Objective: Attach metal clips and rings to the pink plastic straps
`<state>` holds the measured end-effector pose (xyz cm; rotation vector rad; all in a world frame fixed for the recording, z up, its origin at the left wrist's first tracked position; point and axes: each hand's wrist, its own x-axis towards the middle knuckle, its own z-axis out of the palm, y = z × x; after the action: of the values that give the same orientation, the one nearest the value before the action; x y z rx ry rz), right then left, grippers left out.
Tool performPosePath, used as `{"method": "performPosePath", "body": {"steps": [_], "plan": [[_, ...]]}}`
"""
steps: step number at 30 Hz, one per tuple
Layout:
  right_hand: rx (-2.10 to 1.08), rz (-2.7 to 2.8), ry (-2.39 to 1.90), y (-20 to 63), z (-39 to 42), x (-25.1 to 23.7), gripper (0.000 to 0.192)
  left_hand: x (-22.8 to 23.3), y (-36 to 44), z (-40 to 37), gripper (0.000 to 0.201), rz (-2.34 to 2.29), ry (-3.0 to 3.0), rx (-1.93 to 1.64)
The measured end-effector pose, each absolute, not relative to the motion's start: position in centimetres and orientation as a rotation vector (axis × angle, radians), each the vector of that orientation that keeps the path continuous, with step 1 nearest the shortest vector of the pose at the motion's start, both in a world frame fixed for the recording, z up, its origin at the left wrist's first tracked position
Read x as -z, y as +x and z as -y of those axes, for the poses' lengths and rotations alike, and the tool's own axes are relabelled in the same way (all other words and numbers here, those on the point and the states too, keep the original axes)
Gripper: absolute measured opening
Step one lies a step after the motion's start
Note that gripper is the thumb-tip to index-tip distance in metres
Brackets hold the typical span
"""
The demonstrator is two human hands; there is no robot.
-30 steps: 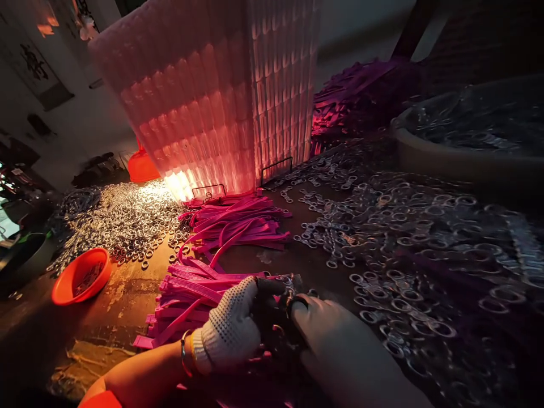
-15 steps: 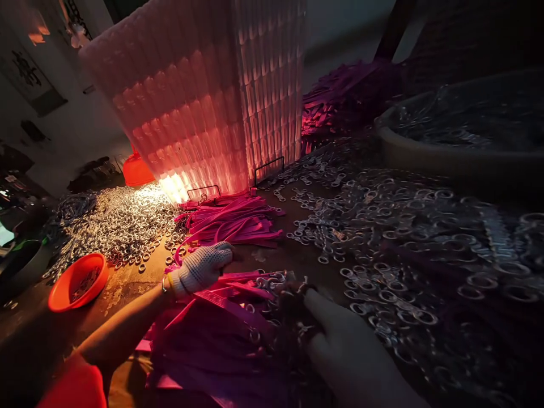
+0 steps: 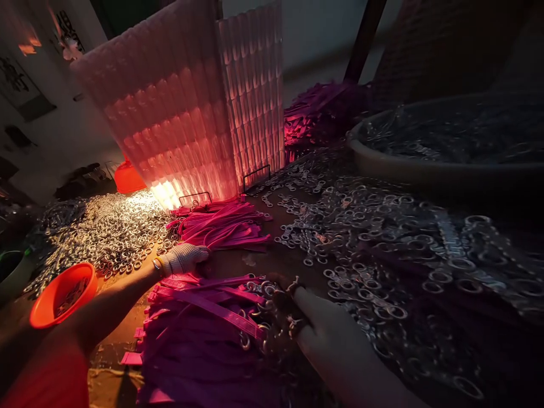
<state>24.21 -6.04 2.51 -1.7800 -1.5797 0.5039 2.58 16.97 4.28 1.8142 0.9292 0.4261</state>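
Observation:
My left hand (image 3: 185, 259), in a white dotted knit glove, is at the far edge of a pile of magenta straps (image 3: 191, 340). Its fingers are curled closed, and what they grip is hidden. My right hand (image 3: 317, 323), with dark coverings on its fingers, reaches in from the lower right. Those fingers are bent closed around metal clasps (image 3: 267, 289) at the right ends of the straps; deep shadow blurs the exact grip. Beyond my left hand lies a second bundle of magenta straps (image 3: 223, 226).
Heaps of metal clasps lie left (image 3: 106, 226) and right (image 3: 382, 238). An orange bowl (image 3: 36, 309) with small parts stands at left. Translucent ribbed panels (image 3: 170, 113) rise behind, beside a lit red lamp (image 3: 127, 177). A large basin (image 3: 361, 158) stands at back right.
The view has shifted, so the scene sits further left and slightly lower. My left hand has moved a little left against the straps. My right hand stays by the clasps.

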Motion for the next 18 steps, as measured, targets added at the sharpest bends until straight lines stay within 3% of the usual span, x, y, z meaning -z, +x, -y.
{"method": "performPosePath", "body": {"steps": [3, 9, 18], "plan": [[-0.426, 1.623, -1.743, 24.3, 5.8, -2.8, 0.029, -4.8, 2.9, -17.0, 0.007, -0.883, 1.825, -0.390], [-0.360, 1.716, -1.701, 24.2, 5.7, -3.0, 0.037, -6.2, 4.7, -11.7, 0.035, -0.797, 1.680, -0.440], [-0.137, 1.815, -1.820, 23.9, 6.4, -4.0, 0.023, -7.8, 7.8, -3.3, 0.028, -0.806, 1.568, -0.348]]}}
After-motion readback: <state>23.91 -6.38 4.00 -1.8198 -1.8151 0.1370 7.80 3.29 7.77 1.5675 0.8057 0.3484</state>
